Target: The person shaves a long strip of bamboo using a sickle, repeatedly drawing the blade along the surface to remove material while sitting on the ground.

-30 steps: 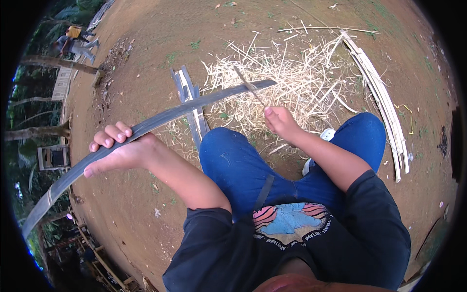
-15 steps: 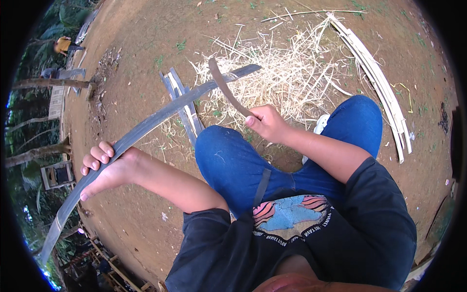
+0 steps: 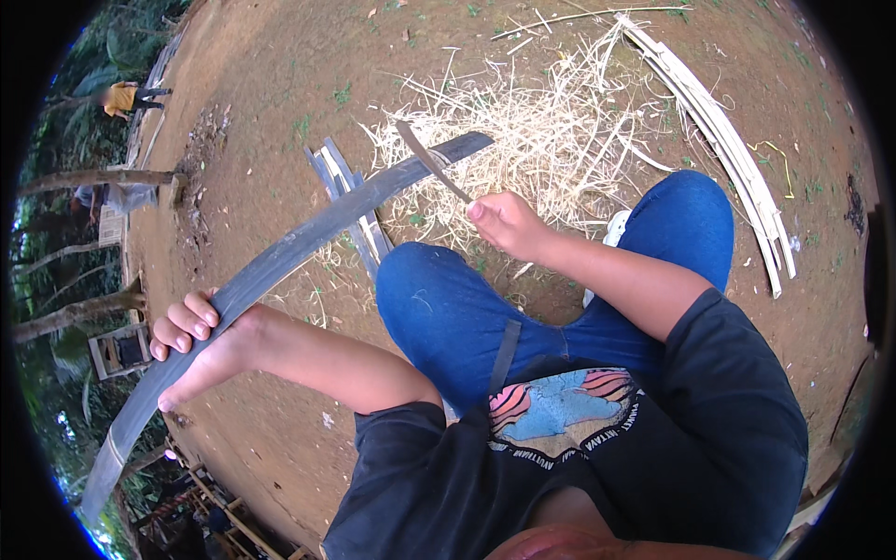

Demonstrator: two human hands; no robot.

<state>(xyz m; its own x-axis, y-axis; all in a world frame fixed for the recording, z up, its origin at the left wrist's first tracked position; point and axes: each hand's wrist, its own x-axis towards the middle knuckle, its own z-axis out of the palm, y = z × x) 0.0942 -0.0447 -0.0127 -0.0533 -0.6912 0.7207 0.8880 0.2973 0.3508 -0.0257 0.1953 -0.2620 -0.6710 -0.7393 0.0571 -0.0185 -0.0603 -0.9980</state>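
Observation:
My left hand is closed around a long, dark split-bamboo strip, its fingers wrapped over the upper edge. From the lower left the strip slants up past my knee, its far end above a heap of pale shavings. Closed on a brown-bladed knife, my right hand is to the right of the strip. The blade crosses the strip near its far end; whether the edge bites into it I cannot tell. The knife's handle is hidden in my fist.
Several dark bamboo pieces lie on the dirt beyond my left knee. A bundle of pale split strips is at the right, with a thin yellow string beside it. Far left, a person in a yellow top stands near tree trunks.
The knife blade has turned and now looks narrower, and my right hand has shifted slightly left. The strip has rolled so more of its dark face shows, its far end a little lower.

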